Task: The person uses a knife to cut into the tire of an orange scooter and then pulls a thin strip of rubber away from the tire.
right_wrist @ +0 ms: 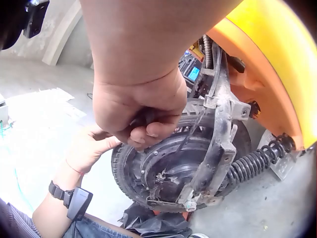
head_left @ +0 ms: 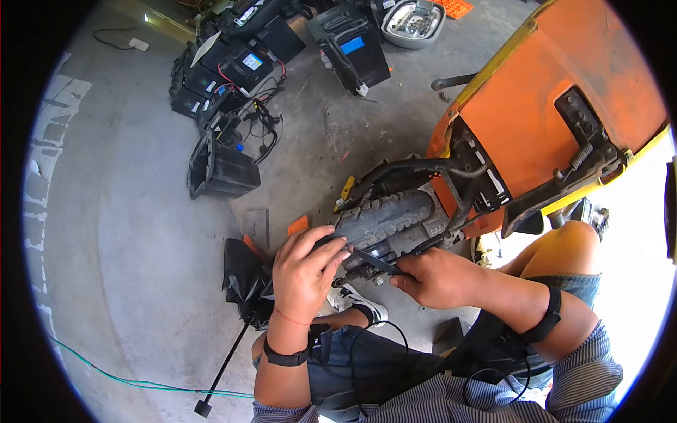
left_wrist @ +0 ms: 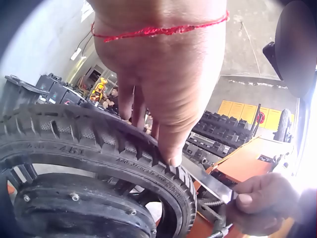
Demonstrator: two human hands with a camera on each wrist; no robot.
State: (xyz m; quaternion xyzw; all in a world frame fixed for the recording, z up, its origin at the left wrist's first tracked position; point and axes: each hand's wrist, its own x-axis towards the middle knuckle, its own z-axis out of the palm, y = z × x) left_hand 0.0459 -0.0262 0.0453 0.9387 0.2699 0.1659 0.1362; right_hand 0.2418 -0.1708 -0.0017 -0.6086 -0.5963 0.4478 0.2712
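Note:
A black knobbly tyre point(left_wrist: 59, 141) is fitted round a dark hub point(left_wrist: 84, 203) on the orange vehicle. My right hand point(head_left: 444, 278) grips the dark handle end of a long, flat metal blade point(left_wrist: 213, 183), its exact kind unclear. The blade reaches across to the tread, its tip right at a fingertip of my left hand point(head_left: 302, 271). In the left wrist view, that fingertip presses on the tread while the other fingers extend straight down behind the tyre. Seen from the right wrist, my curled right fingers point(right_wrist: 141, 136) overlap the wheel and hide most of the tool.
The orange body panel point(head_left: 522, 134) rises at the right, with a coil-spring shock absorber point(right_wrist: 255, 161) beside the wheel. Black batteries point(head_left: 247, 63) and loose cables lie on the floor beyond an empty black case point(head_left: 236, 173). A black bag point(head_left: 243, 275) lies near my left forearm.

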